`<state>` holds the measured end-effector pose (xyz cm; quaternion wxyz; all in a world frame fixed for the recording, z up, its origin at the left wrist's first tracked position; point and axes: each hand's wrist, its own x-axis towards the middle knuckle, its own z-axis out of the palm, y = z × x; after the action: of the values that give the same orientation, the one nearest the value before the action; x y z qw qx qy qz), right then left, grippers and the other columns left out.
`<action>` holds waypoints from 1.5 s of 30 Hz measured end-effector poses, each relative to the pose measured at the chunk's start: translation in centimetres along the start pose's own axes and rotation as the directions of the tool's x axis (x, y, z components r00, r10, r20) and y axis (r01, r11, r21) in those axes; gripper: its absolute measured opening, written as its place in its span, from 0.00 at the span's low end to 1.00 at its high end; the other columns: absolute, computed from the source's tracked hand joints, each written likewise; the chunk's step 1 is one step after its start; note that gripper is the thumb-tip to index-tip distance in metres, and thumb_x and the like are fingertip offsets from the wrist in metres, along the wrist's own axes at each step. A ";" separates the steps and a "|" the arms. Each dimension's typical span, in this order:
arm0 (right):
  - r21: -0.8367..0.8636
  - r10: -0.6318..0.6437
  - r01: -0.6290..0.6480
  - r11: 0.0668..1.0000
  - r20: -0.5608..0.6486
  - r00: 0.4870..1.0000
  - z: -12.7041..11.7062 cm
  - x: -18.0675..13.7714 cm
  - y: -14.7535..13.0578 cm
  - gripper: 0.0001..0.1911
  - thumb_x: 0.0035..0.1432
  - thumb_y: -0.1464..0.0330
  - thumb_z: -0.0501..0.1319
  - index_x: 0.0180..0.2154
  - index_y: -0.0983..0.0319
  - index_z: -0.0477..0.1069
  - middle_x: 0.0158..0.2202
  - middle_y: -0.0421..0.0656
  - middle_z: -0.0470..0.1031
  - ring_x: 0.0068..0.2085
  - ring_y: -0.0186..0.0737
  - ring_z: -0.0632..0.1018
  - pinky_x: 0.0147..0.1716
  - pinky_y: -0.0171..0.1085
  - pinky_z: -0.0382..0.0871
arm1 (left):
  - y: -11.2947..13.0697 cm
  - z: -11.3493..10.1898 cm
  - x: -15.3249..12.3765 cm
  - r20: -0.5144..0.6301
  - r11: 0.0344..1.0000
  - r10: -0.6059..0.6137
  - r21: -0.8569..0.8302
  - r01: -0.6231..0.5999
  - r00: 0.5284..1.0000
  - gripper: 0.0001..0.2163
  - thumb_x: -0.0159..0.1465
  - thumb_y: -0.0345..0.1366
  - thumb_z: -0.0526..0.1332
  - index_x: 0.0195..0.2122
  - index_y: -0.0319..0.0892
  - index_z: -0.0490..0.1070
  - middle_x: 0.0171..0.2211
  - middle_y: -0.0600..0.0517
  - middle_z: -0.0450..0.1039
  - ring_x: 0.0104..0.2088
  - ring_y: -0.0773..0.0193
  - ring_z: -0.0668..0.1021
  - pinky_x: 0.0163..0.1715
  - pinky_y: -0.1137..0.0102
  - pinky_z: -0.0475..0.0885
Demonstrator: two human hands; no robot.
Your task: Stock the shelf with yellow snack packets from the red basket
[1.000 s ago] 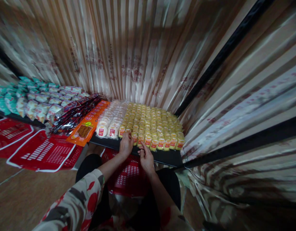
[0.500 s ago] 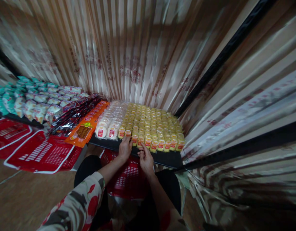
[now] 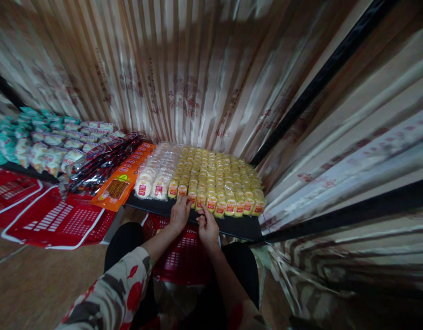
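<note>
Rows of small yellow packaged cakes [image 3: 228, 183] in clear wrappers with red-and-white labels stand on a black shelf [image 3: 237, 228]. My left hand [image 3: 180, 215] rests at the front of these rows, its fingers stretched against a pack near the left part of the block. Just to the right, my right hand [image 3: 208, 229] reaches up with its index finger extended to the front of another pack, the other fingers bent. Neither hand visibly lifts a pack. White round packaged cakes [image 3: 151, 181] stand in rows left of the yellow ones.
An orange snack packet [image 3: 118, 185] and dark shiny packets [image 3: 97, 172] lie farther left. Beyond them are white packets [image 3: 55, 158] and teal packets [image 3: 7, 144]. Red baskets [image 3: 60, 220] stand below the shelf; another red basket [image 3: 179, 261] sits between my knees. A striped curtain [image 3: 191, 68] hangs behind.
The view has shifted slightly, so the snacks on the left sit a little farther left. Both hands stay almost in the same place at the front of the yellow cakes.
</note>
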<state>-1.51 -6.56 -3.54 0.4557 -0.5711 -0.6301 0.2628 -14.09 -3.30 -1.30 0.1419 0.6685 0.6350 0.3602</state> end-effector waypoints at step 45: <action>-0.018 -0.046 0.047 0.999 0.048 0.998 -0.7 0.0 -0.8 0.24 0.57 0.72 0.46 0.54 0.59 0.66 0.40 0.44 0.73 0.32 0.33 0.75 0.37 0.35 0.71 | -2.3 -1.7 -7.5 0.146 0.987 0.110 -0.131 -0.091 0.983 0.16 0.58 0.22 0.49 0.42 0.41 0.70 0.39 0.48 0.71 0.42 0.66 0.74 0.45 0.72 0.69</action>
<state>-1.26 -6.90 -2.56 0.4410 -0.5544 -0.6564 0.2596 -16.42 -10.56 -3.87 0.2128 0.7151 0.5644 0.3532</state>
